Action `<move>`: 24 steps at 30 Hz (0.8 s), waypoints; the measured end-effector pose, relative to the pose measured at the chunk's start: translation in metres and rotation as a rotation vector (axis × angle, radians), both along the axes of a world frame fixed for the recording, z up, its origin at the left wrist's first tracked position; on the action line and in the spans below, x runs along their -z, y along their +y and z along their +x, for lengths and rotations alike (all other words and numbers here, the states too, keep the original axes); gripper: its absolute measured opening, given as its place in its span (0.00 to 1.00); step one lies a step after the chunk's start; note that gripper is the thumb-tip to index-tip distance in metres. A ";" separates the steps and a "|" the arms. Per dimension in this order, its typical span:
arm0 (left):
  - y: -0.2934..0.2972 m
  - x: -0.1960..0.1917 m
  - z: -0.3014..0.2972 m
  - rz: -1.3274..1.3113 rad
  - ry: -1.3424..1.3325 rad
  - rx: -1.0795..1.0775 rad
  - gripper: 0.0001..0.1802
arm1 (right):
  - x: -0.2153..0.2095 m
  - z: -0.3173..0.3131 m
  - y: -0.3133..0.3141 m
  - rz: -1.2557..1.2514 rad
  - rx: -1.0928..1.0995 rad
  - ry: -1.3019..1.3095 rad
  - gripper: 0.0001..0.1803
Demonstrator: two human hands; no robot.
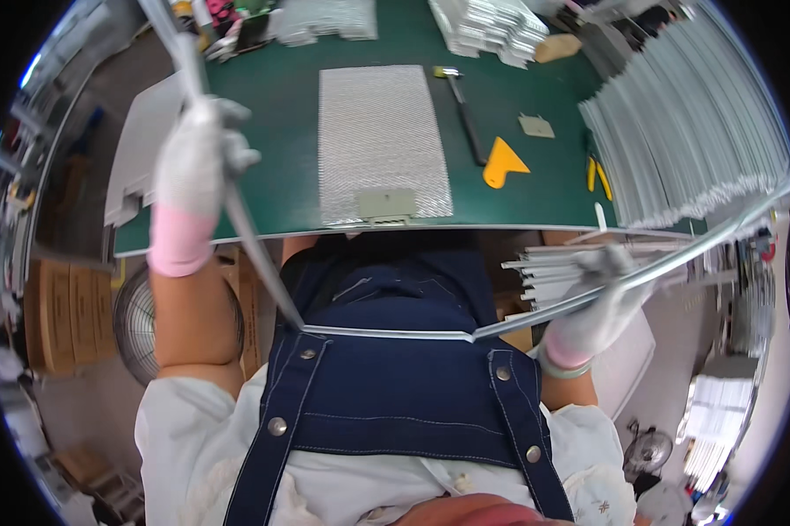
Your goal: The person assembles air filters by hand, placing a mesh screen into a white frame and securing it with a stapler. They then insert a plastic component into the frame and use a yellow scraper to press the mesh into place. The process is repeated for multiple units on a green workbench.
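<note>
A long pale metal strip [386, 333], bent at two corners into a wide U, spans in front of my apron with its middle near my waist. My left hand [193, 162], in a white glove with a pink cuff, is closed round the strip's left arm, raised over the table's left part. Lower down, my right hand [607, 302], gloved too, grips the right arm of the strip beside the table's near edge. Straight ahead lies a silvery mesh sheet [382, 131], with a small grey-beige plate [386, 205] on its near end. Both hands are slightly blurred.
On the green table [281, 131] lie a hammer [467, 114], yellow scraper [505, 164], another small plate [536, 125] and yellow-handled pliers [598, 178]. Tall stacked pleated panels [693, 123] stand at the right. White sheets [145, 131] lie left; a fan [136, 324] stands below.
</note>
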State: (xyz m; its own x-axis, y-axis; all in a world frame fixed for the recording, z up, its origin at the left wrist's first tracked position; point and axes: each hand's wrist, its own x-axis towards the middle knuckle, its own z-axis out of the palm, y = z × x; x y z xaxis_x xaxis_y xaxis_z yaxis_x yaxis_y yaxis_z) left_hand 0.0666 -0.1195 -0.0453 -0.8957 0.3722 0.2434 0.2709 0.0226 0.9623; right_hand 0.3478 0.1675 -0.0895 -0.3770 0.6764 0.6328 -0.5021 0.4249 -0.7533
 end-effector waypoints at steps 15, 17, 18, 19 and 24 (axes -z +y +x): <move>0.045 0.136 0.011 -0.588 0.084 0.117 0.22 | 0.111 -0.154 0.026 0.542 -0.036 -1.216 0.34; 0.036 0.133 0.019 -0.625 -0.038 0.083 0.22 | 0.108 -0.151 0.014 0.561 0.079 -1.223 0.25; 0.026 0.130 0.026 -0.690 0.013 0.028 0.21 | 0.104 -0.150 0.014 0.542 0.023 -1.227 0.24; 0.018 0.130 0.034 -0.766 0.011 0.013 0.21 | 0.101 -0.145 0.014 0.520 -0.037 -1.240 0.23; -0.004 0.141 0.060 -0.769 -0.227 0.129 0.26 | 0.107 -0.106 0.000 0.465 -0.080 -1.099 0.33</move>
